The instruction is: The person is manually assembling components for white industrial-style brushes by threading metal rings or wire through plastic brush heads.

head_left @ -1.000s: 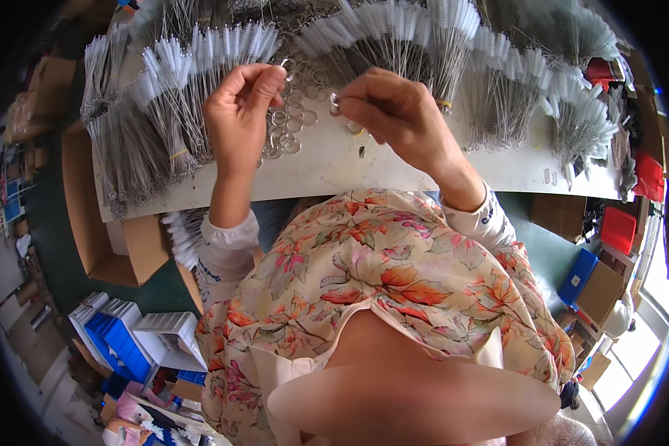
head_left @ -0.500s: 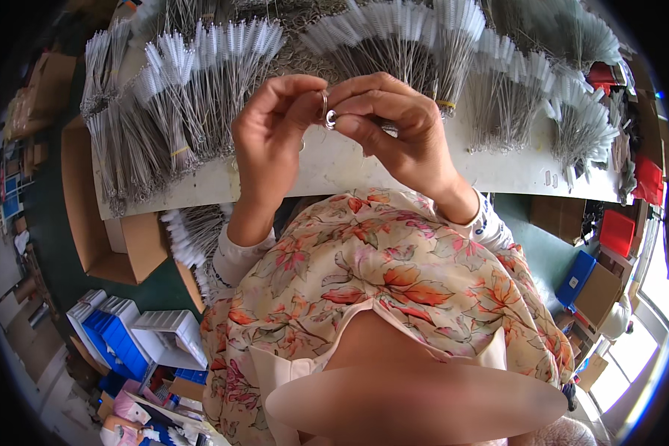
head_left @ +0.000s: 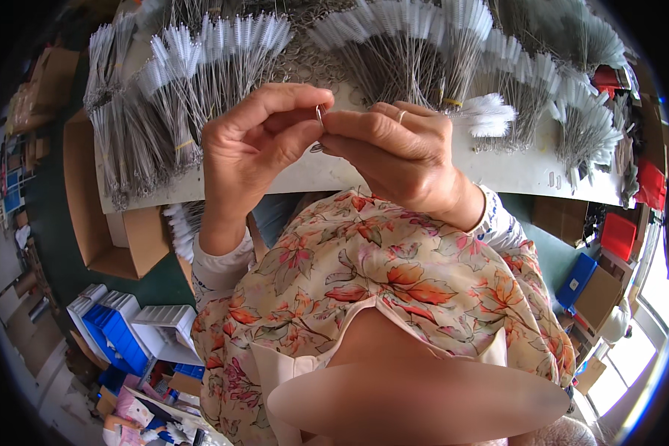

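A metal ring (head_left: 319,115) was held above the table (head_left: 509,165), pinched by the left hand (head_left: 254,141), thumb and finger slightly apart. It was met by the right hand (head_left: 403,152), fingertips bunched tight; what's gripped there couldn't be made out. Brushes (head_left: 223,46) were piled across the table's far side.

No lettering can be read. The right sleeve (head_left: 493,217) bears dark blue marks near its cuff, too small to make out. Near the front edge of the table (head_left: 490,168), toward its right corner, are small illegible outlined marks (head_left: 554,180).
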The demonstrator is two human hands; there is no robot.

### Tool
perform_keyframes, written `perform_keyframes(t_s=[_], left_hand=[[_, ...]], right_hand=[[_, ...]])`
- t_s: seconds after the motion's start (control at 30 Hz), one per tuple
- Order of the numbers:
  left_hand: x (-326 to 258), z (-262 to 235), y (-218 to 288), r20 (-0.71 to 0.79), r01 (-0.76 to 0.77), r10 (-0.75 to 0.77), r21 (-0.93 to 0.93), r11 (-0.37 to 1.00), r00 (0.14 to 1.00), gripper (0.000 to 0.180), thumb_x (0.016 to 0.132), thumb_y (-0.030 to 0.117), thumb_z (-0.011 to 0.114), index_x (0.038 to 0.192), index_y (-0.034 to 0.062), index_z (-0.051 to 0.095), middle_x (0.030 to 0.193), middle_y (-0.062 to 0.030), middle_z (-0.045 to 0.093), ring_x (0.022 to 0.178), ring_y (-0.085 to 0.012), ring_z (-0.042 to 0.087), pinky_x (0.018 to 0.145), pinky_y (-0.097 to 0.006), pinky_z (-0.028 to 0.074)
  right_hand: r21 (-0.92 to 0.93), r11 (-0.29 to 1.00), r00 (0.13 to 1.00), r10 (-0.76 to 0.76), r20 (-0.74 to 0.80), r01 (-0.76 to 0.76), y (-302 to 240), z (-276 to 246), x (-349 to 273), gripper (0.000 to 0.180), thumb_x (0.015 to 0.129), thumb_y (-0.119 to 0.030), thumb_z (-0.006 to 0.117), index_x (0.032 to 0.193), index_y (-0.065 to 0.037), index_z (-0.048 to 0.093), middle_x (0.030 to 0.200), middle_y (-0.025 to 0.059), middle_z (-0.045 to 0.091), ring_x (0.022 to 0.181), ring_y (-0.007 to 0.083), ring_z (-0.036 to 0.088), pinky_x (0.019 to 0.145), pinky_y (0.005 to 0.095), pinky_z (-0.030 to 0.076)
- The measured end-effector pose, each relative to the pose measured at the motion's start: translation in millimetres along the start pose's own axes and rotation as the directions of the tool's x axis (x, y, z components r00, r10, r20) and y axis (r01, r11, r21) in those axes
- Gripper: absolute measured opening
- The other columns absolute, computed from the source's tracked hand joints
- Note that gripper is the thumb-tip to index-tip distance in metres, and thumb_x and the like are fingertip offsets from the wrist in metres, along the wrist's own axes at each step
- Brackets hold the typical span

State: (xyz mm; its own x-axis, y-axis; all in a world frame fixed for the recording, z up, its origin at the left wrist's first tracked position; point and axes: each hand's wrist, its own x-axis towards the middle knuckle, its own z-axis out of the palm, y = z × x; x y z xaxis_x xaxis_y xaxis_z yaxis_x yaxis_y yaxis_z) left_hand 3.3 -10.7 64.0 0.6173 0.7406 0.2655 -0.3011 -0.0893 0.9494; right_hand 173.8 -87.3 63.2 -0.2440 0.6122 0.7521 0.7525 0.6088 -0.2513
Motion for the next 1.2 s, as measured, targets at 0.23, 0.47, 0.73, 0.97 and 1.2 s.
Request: perform_keyframes(t_s=[0.23,0.47,0.73,0.97,1.2], left_hand=[[-3.4,0.5,-5.3,0.006,-0.408,0.5,0.587,0.699,0.866,0.031,0.072,-0.007,0.065,0.103,-0.0029,0.063,0.096,-0.0139,0.065,0.08,-0.0183,0.066,0.069,-0.025,0.054],[2.8,4.5,-10.2,0.022,-0.474,0.595,0.629,0.616,0.803,0.03,0.07,-0.006,0.067,0.1,-0.0028,0.064,0.093,-0.0152,0.066,0.078,-0.0199,0.066,0.067,-0.026,0.054],[-1.8,-1.2,-1.4,0.02,-0.341,0.391,0.533,0.774,0.92,0.03,0.069,-0.012,0.063,0.098,-0.0047,0.064,0.094,-0.0138,0.065,0.079,-0.0157,0.065,0.067,-0.025,0.055],[-7.1,-2.9,-6.2,-0.039,-0.297,0.345,0.423,0.856,0.938,0.025,0.074,-0.014,0.058,0.097,-0.0048,0.064,0.094,-0.0138,0.065,0.077,-0.0147,0.064,0.065,-0.022,0.054],[-5.5,3.5,-10.0,-0.053,-0.215,0.248,0.341,0.915,0.967,0.026,0.078,-0.01,0.06,0.103,-0.0051,0.061,0.098,-0.0139,0.063,0.082,-0.0155,0.064,0.072,-0.023,0.054]], right_hand=[[0.684,0.258,0.663,0.614,0.429,-0.682,0.9,-17.0,18.2,0.01,0.084,-0.013,0.064,0.085,-0.004,0.067,0.077,0.0007,0.06,0.057,0.0054,0.053,0.05,0.0201,0.043],[0.724,-0.047,0.563,0.595,0.574,-0.688,3.4,-5.4,24.4,0.017,0.084,-0.017,0.065,0.089,-0.001,0.064,0.071,-0.0003,0.06,0.056,0.0042,0.052,0.05,0.0183,0.041],[0.605,0.102,0.567,0.499,0.656,-0.79,15.5,-11.4,29.2,0.014,0.082,-0.015,0.067,0.085,-0.002,0.066,0.07,-0.0001,0.061,0.054,0.0041,0.052,0.047,0.0175,0.039],[0.661,-0.178,0.532,0.46,0.711,-0.729,8.5,0.2,12.9,0.014,0.083,-0.017,0.066,0.086,-0.003,0.065,0.067,-0.0007,0.059,0.05,0.0043,0.053,0.041,0.0159,0.034],[0.69,0.023,0.561,0.601,0.569,-0.724,5.5,5.3,15.8,0.016,0.085,-0.015,0.064,0.089,0.0,0.063,0.07,0.0014,0.061,0.057,0.004,0.052,0.049,0.0172,0.041]])
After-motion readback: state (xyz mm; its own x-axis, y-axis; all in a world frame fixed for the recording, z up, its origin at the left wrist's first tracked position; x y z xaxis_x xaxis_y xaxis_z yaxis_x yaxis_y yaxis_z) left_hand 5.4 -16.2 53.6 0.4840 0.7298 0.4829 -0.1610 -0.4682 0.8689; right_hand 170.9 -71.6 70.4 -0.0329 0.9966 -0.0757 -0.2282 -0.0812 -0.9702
